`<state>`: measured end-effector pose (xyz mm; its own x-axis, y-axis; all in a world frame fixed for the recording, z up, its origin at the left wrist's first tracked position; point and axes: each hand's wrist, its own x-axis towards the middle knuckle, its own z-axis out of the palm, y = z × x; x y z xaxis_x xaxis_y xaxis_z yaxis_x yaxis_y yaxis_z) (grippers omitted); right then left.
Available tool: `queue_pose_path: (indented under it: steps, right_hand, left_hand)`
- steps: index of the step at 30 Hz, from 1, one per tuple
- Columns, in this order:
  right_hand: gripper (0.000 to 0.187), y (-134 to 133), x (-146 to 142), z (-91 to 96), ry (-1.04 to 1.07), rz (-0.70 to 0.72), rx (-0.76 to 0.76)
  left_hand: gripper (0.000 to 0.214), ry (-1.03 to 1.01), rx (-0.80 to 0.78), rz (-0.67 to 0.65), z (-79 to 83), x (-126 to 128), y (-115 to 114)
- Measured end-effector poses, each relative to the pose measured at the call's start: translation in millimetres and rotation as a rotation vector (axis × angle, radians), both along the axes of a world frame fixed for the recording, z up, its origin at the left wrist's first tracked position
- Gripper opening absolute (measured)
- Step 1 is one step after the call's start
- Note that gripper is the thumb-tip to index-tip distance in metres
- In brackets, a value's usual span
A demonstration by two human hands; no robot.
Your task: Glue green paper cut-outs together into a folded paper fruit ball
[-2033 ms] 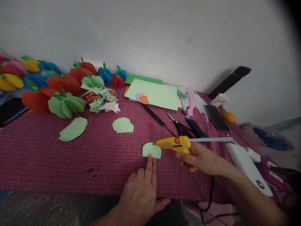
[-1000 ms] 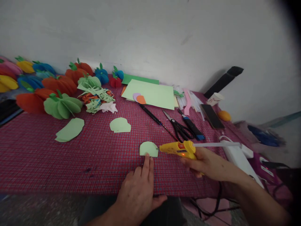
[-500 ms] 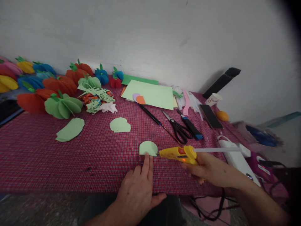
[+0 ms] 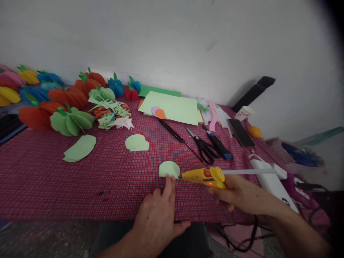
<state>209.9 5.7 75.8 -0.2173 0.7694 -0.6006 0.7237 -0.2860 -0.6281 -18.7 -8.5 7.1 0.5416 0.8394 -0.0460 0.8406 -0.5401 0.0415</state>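
Observation:
A small pale green paper piece (image 4: 169, 168), rounded at the top with a straight lower edge, lies flat on the cloth. Two outstretched fingertips of my left hand (image 4: 156, 216) press on its lower edge, the thumb held apart. My right hand (image 4: 239, 193) is wrapped round the handle of a yellow hot glue gun (image 4: 202, 175), whose orange light glows. Its nozzle points left, at the paper's lower right corner. A clear glue stick (image 4: 247, 171) juts from the gun's back. More green paper pieces (image 4: 137, 142) lie farther up, with a stack of them (image 4: 80, 148) to the left.
Behind my hands lie black scissors (image 4: 206, 147), a cutter (image 4: 219, 145) and a black-handled tool (image 4: 172, 130). Paper sheets (image 4: 174, 107) and paper pumpkins (image 4: 71, 120) line the wall. A phone (image 4: 240, 132), a paper cup (image 4: 244, 113) and a white power strip (image 4: 268, 182) are at right.
Hardly anything differs. Both hands, the glue gun and the paper piece stay in nearly the same place.

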Motion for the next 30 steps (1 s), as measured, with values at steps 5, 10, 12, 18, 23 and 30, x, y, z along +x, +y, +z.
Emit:
queue_pose_path:
  steps: [5, 10, 12, 18, 23, 30]
  right_hand:
    - [0.036, 2, -1, 0.9, -0.001, -0.018, -0.008]
    - [0.034, 7, -2, 0.1, 0.024, -0.023, 0.001]
    - [0.035, 8, -2, -0.6, 0.006, -0.03, 0.024]
    - [0.031, 14, -4, 0.5, 0.027, -0.021, 0.041]
    - [0.029, 18, -8, 1.3, 0.042, -0.037, 0.058]
    - [0.031, 10, -7, 3.7, 0.002, -0.021, 0.035]
  left_hand:
    - [0.092, -0.011, 0.001, 0.004, -1.0, 0, 0]
    - [0.095, -0.017, 0.011, 0.0, -0.9, 0, -1]
    - [0.095, -0.013, 0.01, -0.001, -0.6, 0, -1]
    - [0.094, -0.015, -0.002, 0.001, 0.3, 0, 0]
    - [0.094, -0.015, -0.002, -0.003, 0.3, 0, 0]
    - [0.095, -0.018, -0.014, -0.001, -1.6, -1, 0]
